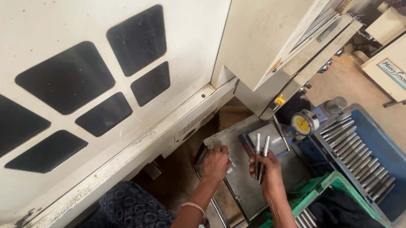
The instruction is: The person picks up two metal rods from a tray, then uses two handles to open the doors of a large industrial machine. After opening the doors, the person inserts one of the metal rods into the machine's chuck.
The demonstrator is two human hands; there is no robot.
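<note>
My right hand (269,171) grips two slim metal rods (261,152) that stick up from my fist, over a small grey metal table (243,182). My left hand (215,163) is closed at the table's left edge, with a small metal piece showing at its fingers; what it grips is unclear. Just beyond the rods stands a dial gauge with a yellow face (303,123) on a blue-grey base plate (274,141). A thin bangle sits on my left wrist.
A blue crate (401,172) at right holds a row of several metal rods (358,153). A green crate (304,198) near my right forearm holds more rods and a dark cloth (351,227). A large cream machine casing with dark windows (67,81) fills the left.
</note>
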